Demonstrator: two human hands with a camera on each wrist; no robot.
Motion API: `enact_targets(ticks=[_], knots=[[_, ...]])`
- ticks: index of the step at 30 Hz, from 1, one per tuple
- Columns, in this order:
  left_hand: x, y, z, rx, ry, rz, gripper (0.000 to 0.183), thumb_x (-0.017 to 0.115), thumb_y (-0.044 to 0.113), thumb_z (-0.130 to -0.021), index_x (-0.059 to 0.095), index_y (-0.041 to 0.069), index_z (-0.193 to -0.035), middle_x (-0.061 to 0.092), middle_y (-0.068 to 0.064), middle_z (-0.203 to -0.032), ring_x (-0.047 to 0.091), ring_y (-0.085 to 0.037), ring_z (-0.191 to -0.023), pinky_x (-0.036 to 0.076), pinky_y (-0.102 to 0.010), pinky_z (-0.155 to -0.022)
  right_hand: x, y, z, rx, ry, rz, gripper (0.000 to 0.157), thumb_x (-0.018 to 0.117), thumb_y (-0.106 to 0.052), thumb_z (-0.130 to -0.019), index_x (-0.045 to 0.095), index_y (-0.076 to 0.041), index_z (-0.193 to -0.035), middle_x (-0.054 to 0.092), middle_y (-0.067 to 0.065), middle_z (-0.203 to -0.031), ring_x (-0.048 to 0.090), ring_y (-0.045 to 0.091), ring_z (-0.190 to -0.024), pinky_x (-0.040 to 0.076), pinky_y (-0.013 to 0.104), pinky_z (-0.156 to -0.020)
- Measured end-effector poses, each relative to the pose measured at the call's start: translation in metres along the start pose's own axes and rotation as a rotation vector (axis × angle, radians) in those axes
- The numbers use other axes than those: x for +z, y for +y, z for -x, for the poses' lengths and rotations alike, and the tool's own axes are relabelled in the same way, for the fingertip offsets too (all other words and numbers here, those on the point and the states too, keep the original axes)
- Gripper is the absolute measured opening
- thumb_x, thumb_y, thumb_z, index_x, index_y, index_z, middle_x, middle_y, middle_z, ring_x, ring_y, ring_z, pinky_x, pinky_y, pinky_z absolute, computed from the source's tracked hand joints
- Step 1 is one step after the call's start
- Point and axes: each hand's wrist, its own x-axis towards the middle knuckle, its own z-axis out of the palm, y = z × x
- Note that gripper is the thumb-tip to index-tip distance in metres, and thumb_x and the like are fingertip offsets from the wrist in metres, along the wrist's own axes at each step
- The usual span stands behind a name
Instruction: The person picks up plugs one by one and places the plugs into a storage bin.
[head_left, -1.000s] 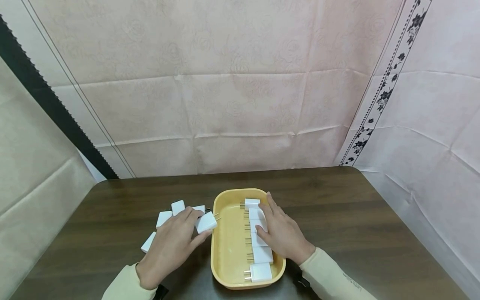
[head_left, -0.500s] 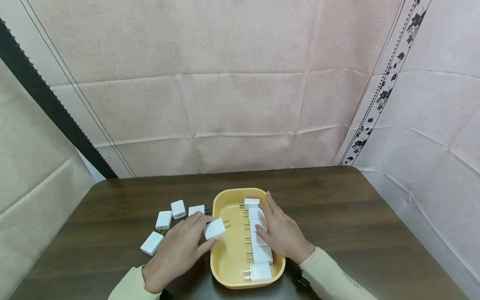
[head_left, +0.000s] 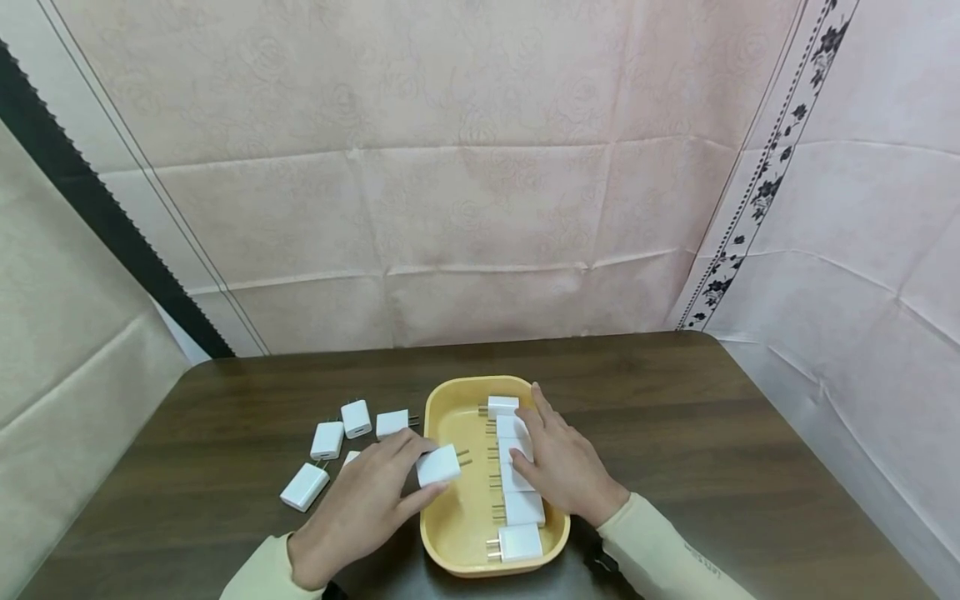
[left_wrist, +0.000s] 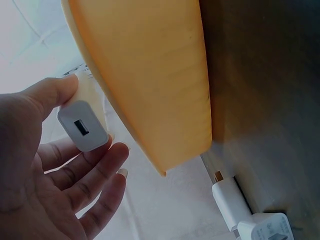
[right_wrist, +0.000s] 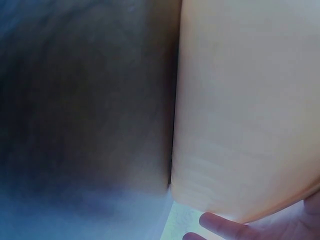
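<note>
My left hand pinches a white USB charger plug between thumb and fingers, over the left rim of a yellow tray. The charger's prongs point right, into the tray. In the left wrist view the USB port of this charger faces the camera. Inside the tray, several white chargers form a row along the right side, prongs to the left. My right hand lies across the tray's right rim, fingers extended over the row, partly covering it. The right wrist view shows mostly the tray's outer wall.
Several loose white chargers lie on the dark wooden table left of the tray. One charger is mostly hidden behind my left hand. Patterned pale cloth hangs behind the table and at both sides.
My left hand has carried the charger rightward and slightly nearer to me, from beside the tray to over its left rim. More loose chargers show. The right hand stays in place.
</note>
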Motion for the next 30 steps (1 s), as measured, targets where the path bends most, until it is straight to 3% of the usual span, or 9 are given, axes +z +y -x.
enact_targets(ticks=[8,18,25,30], knots=[[0.0013,0.0023,0.0001,-0.022,-0.053,0.005,0.038,0.076,0.048,-0.087,0.069,0.022,-0.114,0.062,0.013,-0.102,0.051,-0.003,-0.084,0.048,-0.027,-0.076,0.0004,0.0001,-0.0001,0.009,-0.012,0.003,0.059,0.066,-0.038,-0.096,0.051,-0.007,-0.144,0.019,0.019,-0.168,0.045,0.035,-0.144,0.047,0.053,-0.106],[0.0042,0.0044,-0.0004,0.043,-0.057,0.022,0.036,0.078,0.048,-0.084,0.071,0.023,-0.109,0.066,0.014,-0.105,0.054,-0.004,-0.095,0.043,-0.031,-0.086,0.0013,0.0013,-0.0005,0.005,-0.012,0.007,0.058,0.066,-0.038,-0.097,0.051,-0.007,-0.144,0.019,0.019,-0.168,0.045,0.034,-0.144,0.047,0.053,-0.106],[0.0063,0.0071,0.0008,0.085,-0.058,0.022,0.035,0.080,0.048,-0.082,0.072,0.024,-0.107,0.068,0.016,-0.103,0.050,-0.003,-0.090,0.038,-0.026,-0.078,0.0009,0.0005,-0.0005,0.009,-0.014,0.001,0.058,0.066,-0.038,-0.097,0.051,-0.008,-0.144,0.019,0.019,-0.168,0.045,0.034,-0.144,0.047,0.054,-0.107],[0.0093,0.0083,0.0028,0.133,-0.058,0.036,0.037,0.083,0.046,-0.079,0.074,0.021,-0.105,0.067,0.014,-0.099,0.050,-0.003,-0.087,0.045,-0.025,-0.076,0.0005,-0.0002,-0.0001,0.016,-0.018,0.000,0.059,0.066,-0.038,-0.096,0.052,-0.007,-0.145,0.019,0.018,-0.168,0.045,0.034,-0.144,0.047,0.054,-0.107]])
